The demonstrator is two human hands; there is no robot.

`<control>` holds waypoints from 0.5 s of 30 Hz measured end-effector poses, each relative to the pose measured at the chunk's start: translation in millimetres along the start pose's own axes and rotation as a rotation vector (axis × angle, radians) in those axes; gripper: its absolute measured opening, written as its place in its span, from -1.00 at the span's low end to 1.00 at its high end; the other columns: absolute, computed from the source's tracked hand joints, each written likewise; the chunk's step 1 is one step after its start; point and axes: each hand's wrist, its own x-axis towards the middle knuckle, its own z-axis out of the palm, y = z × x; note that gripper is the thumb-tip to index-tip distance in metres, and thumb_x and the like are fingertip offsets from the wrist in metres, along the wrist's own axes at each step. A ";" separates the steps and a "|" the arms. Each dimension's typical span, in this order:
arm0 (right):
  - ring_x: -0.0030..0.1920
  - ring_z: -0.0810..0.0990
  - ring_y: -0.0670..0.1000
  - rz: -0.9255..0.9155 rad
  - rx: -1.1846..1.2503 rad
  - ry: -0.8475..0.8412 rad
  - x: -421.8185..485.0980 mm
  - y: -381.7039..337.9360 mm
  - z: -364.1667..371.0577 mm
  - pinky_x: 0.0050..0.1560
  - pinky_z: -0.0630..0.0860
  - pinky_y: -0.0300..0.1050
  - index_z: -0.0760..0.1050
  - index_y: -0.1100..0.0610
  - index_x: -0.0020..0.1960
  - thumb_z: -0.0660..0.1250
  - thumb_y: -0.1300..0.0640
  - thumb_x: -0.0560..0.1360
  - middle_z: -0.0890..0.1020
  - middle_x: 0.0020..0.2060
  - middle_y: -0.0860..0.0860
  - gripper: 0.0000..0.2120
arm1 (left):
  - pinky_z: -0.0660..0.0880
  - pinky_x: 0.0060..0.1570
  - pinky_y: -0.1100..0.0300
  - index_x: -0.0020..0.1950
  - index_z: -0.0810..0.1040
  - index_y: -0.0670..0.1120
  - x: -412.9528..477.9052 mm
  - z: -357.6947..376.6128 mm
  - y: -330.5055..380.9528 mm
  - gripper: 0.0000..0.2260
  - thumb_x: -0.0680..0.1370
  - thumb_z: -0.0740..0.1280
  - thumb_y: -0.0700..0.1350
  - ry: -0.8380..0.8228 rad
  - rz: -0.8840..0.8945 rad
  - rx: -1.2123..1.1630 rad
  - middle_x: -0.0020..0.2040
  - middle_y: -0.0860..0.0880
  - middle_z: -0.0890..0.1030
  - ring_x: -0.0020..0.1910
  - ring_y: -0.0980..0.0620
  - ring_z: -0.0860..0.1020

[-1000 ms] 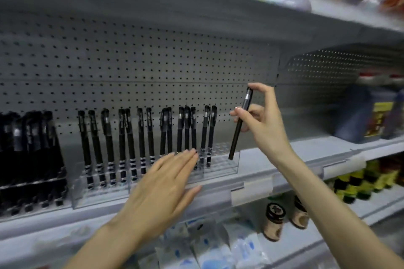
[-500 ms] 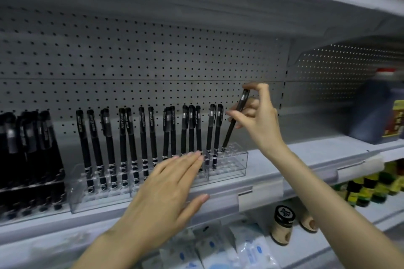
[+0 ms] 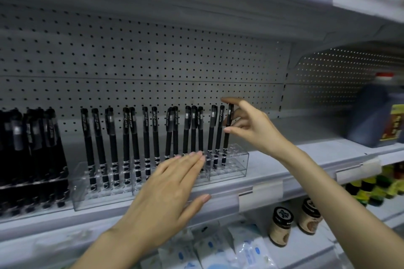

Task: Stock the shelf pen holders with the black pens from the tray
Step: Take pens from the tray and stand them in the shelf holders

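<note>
Acrylic holder [image 3: 237, 167]; slim pen [image 3: 227, 140] upright (right hand [image 3: 251, 129] alongside)

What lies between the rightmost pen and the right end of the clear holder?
Only empty holes of the clear holder; no pen stands right of the rightmost pen. The head view shows this.

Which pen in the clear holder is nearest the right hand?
The rightmost pen, between thumb and fingers of the right hand; the others stand further left.
</note>
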 end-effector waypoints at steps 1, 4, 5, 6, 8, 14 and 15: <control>-0.17 0.66 -0.14 0.001 0.003 -0.019 -0.2 0.6 1.1 0.03 0.55 -0.27 0.31 -0.23 0.29 0.43 0.24 0.46 0.51 0.05 -0.02 -0.43 | 0.18 0.38 0.19 0.44 0.37 -0.08 -0.1 0.2 0.1 -0.45 0.64 -0.05 0.23 0.001 -0.001 -0.004 0.38 0.02 0.46 0.34 0.14 0.35; -0.17 0.66 -0.10 0.029 0.010 -0.041 -0.2 3.4 3.1 0.12 0.56 -0.13 0.32 -0.22 0.32 0.42 0.22 0.47 0.54 -0.06 -0.02 -0.43 | 0.33 0.33 0.08 0.44 0.39 -0.07 -0.1 0.6 0.3 -0.45 0.64 -0.09 0.23 -0.002 -0.008 0.006 0.37 0.03 0.46 0.32 0.13 0.44; -0.18 0.66 -0.09 0.036 0.017 -0.044 -0.2 3.7 3.2 0.11 0.57 -0.11 0.31 -0.21 0.33 0.42 0.22 0.47 0.55 -0.10 -0.02 -0.42 | 0.33 0.32 0.06 0.44 0.39 -0.07 0.0 0.5 0.3 -0.44 0.64 -0.09 0.23 -0.005 -0.009 0.006 0.38 0.03 0.46 0.32 0.13 0.45; -0.18 0.66 -0.08 0.043 0.023 -0.051 -0.5 3.4 3.0 0.10 0.57 -0.11 0.30 -0.20 0.34 0.43 0.22 0.46 0.56 -0.14 -0.01 -0.41 | 0.31 0.34 0.09 0.44 0.39 -0.07 0.0 0.2 0.4 -0.44 0.64 -0.09 0.23 -0.009 -0.008 0.005 0.38 0.03 0.46 0.32 0.13 0.45; -0.17 0.67 -0.09 0.062 0.027 -0.070 -1.8 1.7 1.7 0.10 0.58 -0.11 0.27 -0.20 0.36 0.45 0.22 0.44 0.58 -0.12 0.02 -0.36 | 0.29 0.36 0.11 0.44 0.39 -0.07 0.4 -0.5 -0.9 -0.44 0.64 -0.09 0.23 -0.018 -0.004 0.013 0.38 0.02 0.46 0.32 0.13 0.45; 0.07 0.56 -0.14 0.095 -0.134 -0.085 -11.7 -11.1 -5.2 0.17 0.50 -0.19 0.16 -0.20 0.42 0.47 0.11 0.42 0.52 0.07 -0.09 -0.28 | 0.17 0.43 0.15 0.45 0.36 -0.09 3.4 -8.6 -6.6 -0.45 0.65 -0.08 0.22 -0.075 0.031 0.044 0.40 0.00 0.44 0.36 0.12 0.40; 0.11 0.53 -0.13 0.094 -0.160 -0.083 -14.2 -14.5 -6.1 0.20 0.47 -0.18 0.15 -0.18 0.44 0.47 0.10 0.42 0.50 0.13 -0.07 -0.27 | 0.14 0.43 0.16 0.46 0.34 -0.09 3.3 -11.2 -6.8 -0.45 0.65 -0.08 0.22 -0.080 0.027 0.028 0.41 0.00 0.43 0.37 0.13 0.37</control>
